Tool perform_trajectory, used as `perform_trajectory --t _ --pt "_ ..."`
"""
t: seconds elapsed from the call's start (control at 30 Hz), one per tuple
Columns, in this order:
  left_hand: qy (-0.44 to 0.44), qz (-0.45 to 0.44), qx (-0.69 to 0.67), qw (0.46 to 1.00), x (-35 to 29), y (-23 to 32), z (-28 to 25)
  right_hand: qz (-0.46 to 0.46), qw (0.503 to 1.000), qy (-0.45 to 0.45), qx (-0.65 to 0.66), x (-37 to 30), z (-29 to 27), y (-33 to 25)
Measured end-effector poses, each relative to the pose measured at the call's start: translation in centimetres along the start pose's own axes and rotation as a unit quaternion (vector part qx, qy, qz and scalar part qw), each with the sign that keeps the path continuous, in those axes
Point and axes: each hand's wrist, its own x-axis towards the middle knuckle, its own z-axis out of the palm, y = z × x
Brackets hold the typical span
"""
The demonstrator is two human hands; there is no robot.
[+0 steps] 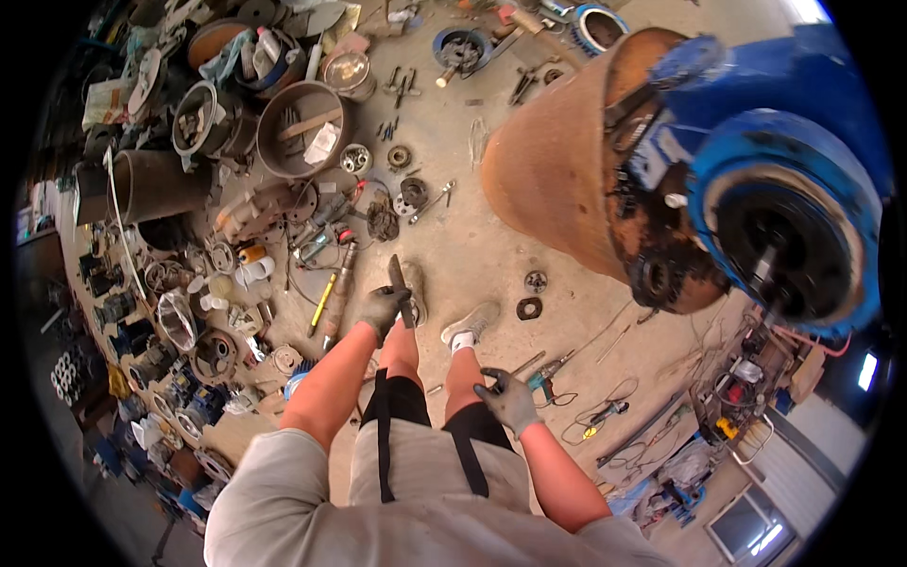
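My left hand (383,307), in a dark work glove, is closed around a flat dark blade-like tool (397,272). Its narrow end points away from me, above my shoe; I cannot make out its exact kind. My right hand (511,401), in a grey glove with dark fingertips, is held beside my right thigh, holding nothing, with thumb and fingers apart. Beyond it on the floor lies a green power drill (543,380). A yellow stick-like tool (322,304) and a long rusty metal rod (340,295) lie left of my left hand.
A large rusty cone with a blue machine housing (789,213) stands at the right. A dark ring (529,308) and a small round part (536,282) lie ahead. Wrenches (433,202), a brown tub (302,129) and piled machine parts crowd the left. Cables (605,411) trail at right.
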Motion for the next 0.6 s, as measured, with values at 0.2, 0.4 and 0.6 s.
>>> perform_trajectory --t 0.2,0.4,0.6 --pt "-0.022 0.020 0.078 0.997 13.9 -6.6 7.0 0.124 0.990 -0.067 -0.004 1.4 1.0 7.4" --pt "0.024 -0.017 0.196 0.980 22.9 -7.9 8.3 0.161 0.983 -0.077 -0.033 3.5 -0.4 11.5" --pt "0.116 -0.062 0.280 0.951 23.3 -9.7 3.2 0.160 0.981 -0.094 -0.054 6.0 -0.2 10.9"
